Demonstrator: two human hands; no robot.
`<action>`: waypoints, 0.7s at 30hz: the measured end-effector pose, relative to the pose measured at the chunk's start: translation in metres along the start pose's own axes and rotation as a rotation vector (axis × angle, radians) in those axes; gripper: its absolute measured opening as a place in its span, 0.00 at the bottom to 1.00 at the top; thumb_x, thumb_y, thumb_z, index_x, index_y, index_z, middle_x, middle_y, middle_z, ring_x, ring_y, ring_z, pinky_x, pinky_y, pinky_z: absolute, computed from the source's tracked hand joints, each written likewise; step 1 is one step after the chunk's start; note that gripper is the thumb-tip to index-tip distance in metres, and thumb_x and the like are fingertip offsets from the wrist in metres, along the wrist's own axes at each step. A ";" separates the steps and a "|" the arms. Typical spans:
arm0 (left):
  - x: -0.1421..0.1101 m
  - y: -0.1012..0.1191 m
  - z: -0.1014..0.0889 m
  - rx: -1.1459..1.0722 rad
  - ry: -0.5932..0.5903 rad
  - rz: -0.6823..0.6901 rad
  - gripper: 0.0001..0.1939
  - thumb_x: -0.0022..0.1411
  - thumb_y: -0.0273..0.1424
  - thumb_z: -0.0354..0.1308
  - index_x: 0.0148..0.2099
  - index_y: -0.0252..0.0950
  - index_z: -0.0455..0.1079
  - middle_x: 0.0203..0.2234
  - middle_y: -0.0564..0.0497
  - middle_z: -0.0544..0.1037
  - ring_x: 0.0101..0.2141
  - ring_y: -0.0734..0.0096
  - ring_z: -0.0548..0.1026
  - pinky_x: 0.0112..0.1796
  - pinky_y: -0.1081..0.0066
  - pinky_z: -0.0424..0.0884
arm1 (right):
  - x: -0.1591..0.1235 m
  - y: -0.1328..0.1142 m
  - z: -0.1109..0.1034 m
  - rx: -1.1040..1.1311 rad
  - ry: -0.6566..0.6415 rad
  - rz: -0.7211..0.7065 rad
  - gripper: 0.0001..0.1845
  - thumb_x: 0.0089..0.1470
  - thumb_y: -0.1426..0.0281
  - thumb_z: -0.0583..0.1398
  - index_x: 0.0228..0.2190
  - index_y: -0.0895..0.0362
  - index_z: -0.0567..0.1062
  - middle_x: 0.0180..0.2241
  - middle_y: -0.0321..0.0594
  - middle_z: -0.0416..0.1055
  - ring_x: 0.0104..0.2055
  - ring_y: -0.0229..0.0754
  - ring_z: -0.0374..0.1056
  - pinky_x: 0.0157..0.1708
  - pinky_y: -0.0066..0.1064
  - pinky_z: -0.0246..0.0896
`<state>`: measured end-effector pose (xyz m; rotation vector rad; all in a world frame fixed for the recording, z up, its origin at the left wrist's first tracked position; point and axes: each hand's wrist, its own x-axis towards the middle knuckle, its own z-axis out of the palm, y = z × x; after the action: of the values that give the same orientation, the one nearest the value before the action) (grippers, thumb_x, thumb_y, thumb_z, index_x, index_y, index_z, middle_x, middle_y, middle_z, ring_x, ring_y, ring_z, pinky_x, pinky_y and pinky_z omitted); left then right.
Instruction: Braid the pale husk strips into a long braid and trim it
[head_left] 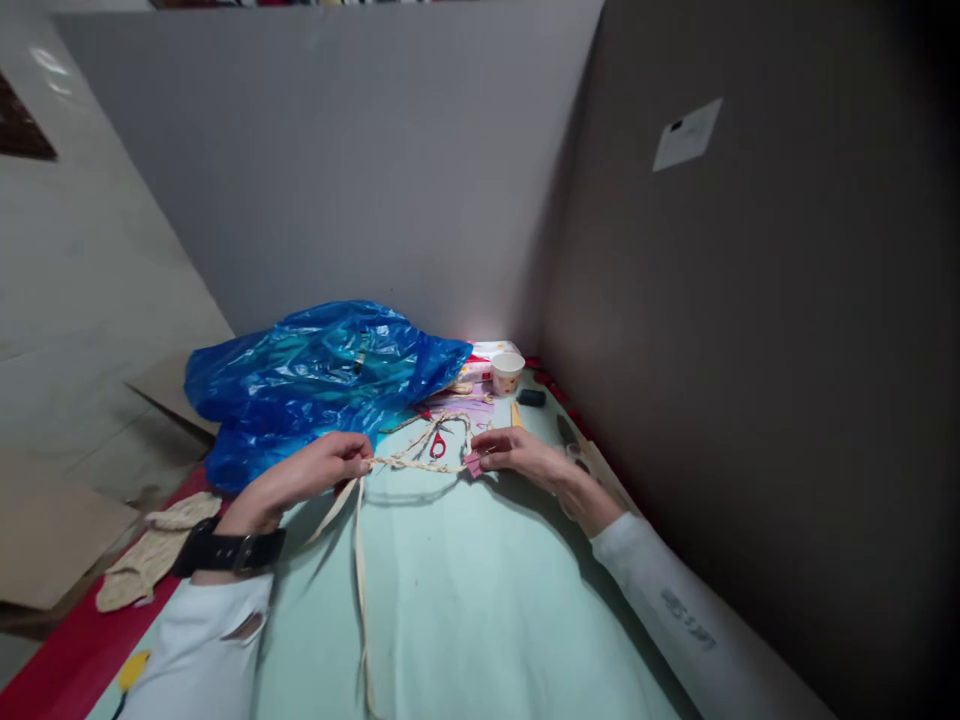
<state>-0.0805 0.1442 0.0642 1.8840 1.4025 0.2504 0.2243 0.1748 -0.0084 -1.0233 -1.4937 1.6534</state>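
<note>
A cream braided cord (409, 463) is stretched between my two hands above the pale green table cover (465, 600). My left hand (330, 465) pinches the braid, and loose flat strands (360, 580) hang from that spot down over the cover. At the other end, my right hand (521, 455) has its fingers closed on a small pink piece (473, 464), which looks like a clip, at the cord. Beyond the stretched part, the rest of the braid loops back over the table. Inside that loop lies a pair of scissors with red handles (438, 447).
A crumpled blue plastic bag (315, 375) covers the back left. Behind my right hand are a paper cup (508, 374) and a small black object (532, 398). A beige woven piece (154, 555) lies by my left wrist. Grey panels (375, 170) enclose the back and right.
</note>
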 end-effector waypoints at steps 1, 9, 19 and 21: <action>-0.001 0.000 -0.002 0.000 -0.009 0.005 0.08 0.52 0.36 0.52 0.29 0.36 0.63 0.19 0.58 0.62 0.23 0.72 0.61 0.25 0.73 0.55 | 0.000 -0.002 -0.001 0.026 0.003 -0.006 0.19 0.33 0.72 0.69 0.33 0.62 0.75 0.36 0.47 0.77 0.37 0.47 0.74 0.45 0.39 0.67; 0.010 -0.004 -0.002 0.024 -0.061 0.044 0.14 0.54 0.43 0.53 0.28 0.36 0.62 0.19 0.58 0.62 0.23 0.73 0.60 0.25 0.73 0.51 | 0.008 -0.012 -0.010 0.042 0.299 -0.193 0.20 0.30 0.79 0.68 0.29 0.57 0.70 0.30 0.39 0.74 0.35 0.43 0.72 0.36 0.35 0.69; 0.020 -0.002 0.001 -0.096 0.072 -0.007 0.15 0.47 0.43 0.54 0.27 0.36 0.61 0.18 0.58 0.61 0.22 0.73 0.59 0.25 0.73 0.54 | 0.000 -0.033 -0.043 -0.021 0.571 -0.356 0.19 0.29 0.75 0.68 0.26 0.56 0.68 0.28 0.35 0.72 0.36 0.41 0.70 0.42 0.35 0.64; 0.026 0.001 0.009 -0.127 0.046 -0.003 0.15 0.47 0.44 0.54 0.27 0.36 0.61 0.17 0.59 0.60 0.21 0.74 0.59 0.24 0.73 0.54 | -0.004 -0.036 -0.032 -0.013 0.506 -0.333 0.18 0.29 0.75 0.69 0.26 0.57 0.69 0.28 0.37 0.73 0.35 0.42 0.71 0.40 0.36 0.65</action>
<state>-0.0647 0.1630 0.0512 1.7823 1.3876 0.3748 0.2535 0.1903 0.0271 -1.0369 -1.2490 1.0553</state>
